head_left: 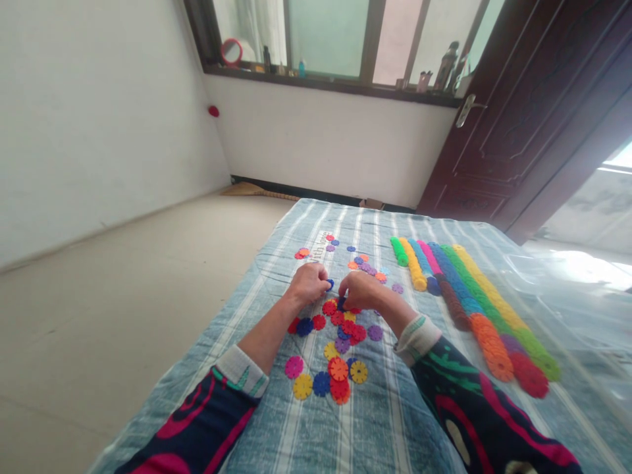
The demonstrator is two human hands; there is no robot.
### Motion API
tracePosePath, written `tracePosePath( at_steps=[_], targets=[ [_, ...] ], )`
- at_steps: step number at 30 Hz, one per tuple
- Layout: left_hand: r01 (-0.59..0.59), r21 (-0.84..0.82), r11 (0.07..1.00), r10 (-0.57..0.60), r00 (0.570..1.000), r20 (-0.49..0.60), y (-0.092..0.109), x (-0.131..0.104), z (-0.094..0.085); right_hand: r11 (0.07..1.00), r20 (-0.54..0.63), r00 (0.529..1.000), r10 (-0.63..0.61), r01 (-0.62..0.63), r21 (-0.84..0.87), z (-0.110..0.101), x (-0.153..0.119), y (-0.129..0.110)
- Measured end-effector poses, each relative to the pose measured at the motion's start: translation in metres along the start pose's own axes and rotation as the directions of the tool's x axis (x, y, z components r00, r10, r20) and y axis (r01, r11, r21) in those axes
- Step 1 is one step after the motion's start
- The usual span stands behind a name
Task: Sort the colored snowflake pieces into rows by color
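Notched plastic discs of several colours lie scattered on a striped cloth (395, 395). My left hand (309, 283) is closed, with a dark blue disc (330, 285) pinched at its fingertips. Just to the right, my right hand (358, 291) has its fingers bent down on another dark blue disc (341, 303) at the top of the middle pile. Red discs (329, 307) lie directly below both hands. Nearer to me are a yellow disc (303, 386), a pink disc (293, 367) and an orange disc (338, 368).
Overlapping rows of discs sorted by colour, among them a yellow-green row (513, 316) and an orange row (491, 345), stretch along the right. Beyond them sits a clear plastic container (553, 273). A dark red door (503, 131) stands behind at the right.
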State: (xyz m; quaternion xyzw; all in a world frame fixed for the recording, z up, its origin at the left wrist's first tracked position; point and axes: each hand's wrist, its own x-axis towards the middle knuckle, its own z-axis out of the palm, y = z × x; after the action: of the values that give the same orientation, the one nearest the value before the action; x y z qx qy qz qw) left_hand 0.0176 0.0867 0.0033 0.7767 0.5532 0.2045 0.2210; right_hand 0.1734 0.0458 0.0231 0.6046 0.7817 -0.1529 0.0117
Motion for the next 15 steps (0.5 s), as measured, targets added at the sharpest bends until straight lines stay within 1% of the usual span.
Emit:
tracePosePath(
  at_steps=[2,5,7,8,10,12,13,15],
  targets=[
    [-0.003,-0.094,0.996,0.003,1.0,0.003,0.0,-0.002,0.001,0.998,0.024,1.0,0.001,0.001,-0.063,-0.002,-0.003,-0.005],
    [-0.016,-0.22,0.975,0.019,1.0,0.013,0.001,-0.005,0.002,0.993,0.014,1.0,0.011,-0.01,-0.117,-0.003,-0.007,-0.011],
    [-0.02,-0.271,0.962,0.026,0.999,0.021,0.003,-0.006,0.002,0.993,-0.016,1.0,0.006,-0.008,-0.115,-0.002,-0.008,-0.011],
    [-0.015,-0.299,0.954,0.024,0.999,0.026,0.004,-0.007,0.002,0.996,-0.033,0.999,-0.001,-0.002,-0.089,-0.002,-0.008,-0.01],
    [0.011,-0.374,0.927,0.003,0.999,0.039,0.006,-0.01,0.002,0.999,-0.074,0.997,-0.019,0.022,0.04,0.0,-0.009,-0.004],
    [0.057,-0.461,0.886,-0.031,0.997,0.065,0.01,-0.014,0.001,0.966,-0.129,0.992,-0.004,0.037,0.256,0.002,-0.011,0.005],
    [0.085,-0.502,0.861,-0.048,0.995,0.086,0.013,-0.015,0.0,0.926,-0.16,0.987,0.027,0.036,0.375,0.004,-0.012,0.009],
    [0.141,-0.575,0.806,-0.068,0.987,0.146,0.017,-0.019,-0.002,0.811,-0.204,0.972,0.115,0.027,0.585,0.008,-0.015,0.016]
  ],
)
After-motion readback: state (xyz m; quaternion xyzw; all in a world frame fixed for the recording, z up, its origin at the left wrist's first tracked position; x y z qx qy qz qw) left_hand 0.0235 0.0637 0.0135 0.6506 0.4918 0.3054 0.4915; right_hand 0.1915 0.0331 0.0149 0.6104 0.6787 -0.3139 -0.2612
